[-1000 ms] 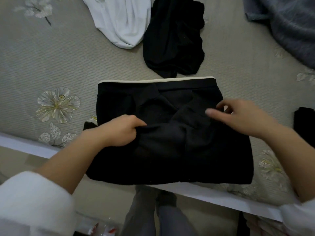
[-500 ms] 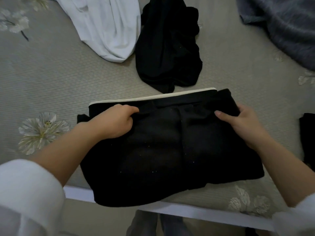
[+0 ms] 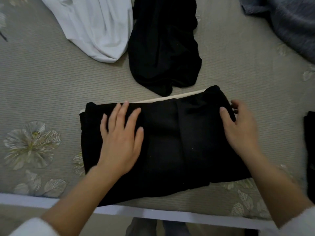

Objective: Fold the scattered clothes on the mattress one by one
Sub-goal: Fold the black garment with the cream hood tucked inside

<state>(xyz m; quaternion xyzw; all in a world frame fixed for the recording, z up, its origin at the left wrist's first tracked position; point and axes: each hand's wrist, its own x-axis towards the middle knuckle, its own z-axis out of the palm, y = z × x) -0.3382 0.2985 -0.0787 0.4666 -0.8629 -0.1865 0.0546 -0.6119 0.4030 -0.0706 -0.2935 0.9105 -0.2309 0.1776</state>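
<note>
A folded black garment [image 3: 170, 142] with a cream trim along its far edge lies near the front edge of the mattress [image 3: 51, 86]. My left hand [image 3: 121, 137] presses flat on its left half, fingers spread and straight. My right hand [image 3: 240, 128] rests on its right end; the thumb lies on top of the cloth and the fingers reach over the far right edge. Beyond it lie a crumpled black garment [image 3: 163, 43] and a white garment [image 3: 97, 26].
A grey fuzzy garment [image 3: 289, 23] lies at the back right. Another dark piece [image 3: 310, 150] shows at the right edge. The mattress's white front border [image 3: 136, 212] runs below the fold, with the floor and my legs beneath it.
My left hand let go of the cloth it gripped and now lies flat on the garment. The top fold has been brought up to the far edge. My right hand stayed at the right end.
</note>
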